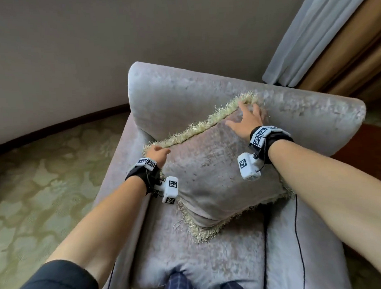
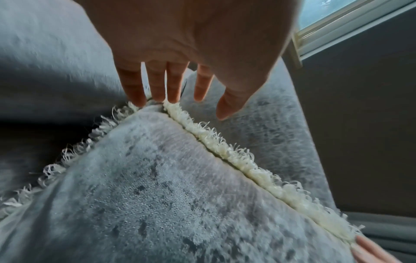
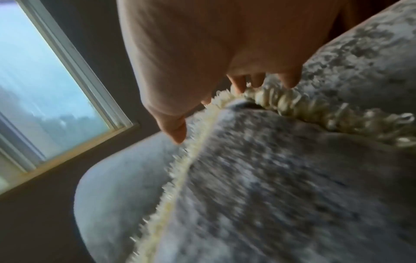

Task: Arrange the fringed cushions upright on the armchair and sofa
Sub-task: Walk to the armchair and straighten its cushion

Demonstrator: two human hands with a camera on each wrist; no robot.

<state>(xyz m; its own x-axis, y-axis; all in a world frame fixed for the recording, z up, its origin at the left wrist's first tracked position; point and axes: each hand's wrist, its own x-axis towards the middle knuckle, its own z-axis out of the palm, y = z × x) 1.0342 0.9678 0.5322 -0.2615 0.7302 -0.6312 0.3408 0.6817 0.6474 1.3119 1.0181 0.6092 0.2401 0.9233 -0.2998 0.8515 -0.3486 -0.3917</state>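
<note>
soft daylight, head view sharp | wrist views motion-blurred | window glare | wide-angle edge bending

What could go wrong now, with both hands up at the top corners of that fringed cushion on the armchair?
The cushion leans against the armchair back only at a tilt; once freed it might slump forward onto the seat. The left hand and right hand touch the fringe with straight fingers, so loose loops could snag or get pulled.

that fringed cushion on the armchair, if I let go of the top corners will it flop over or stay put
The fringed cushion looks soft and puffy, so it probably gives under fingers. It leans on the armchair backrest, so it likely stays. Left hand and right hand only touch corners.
</note>
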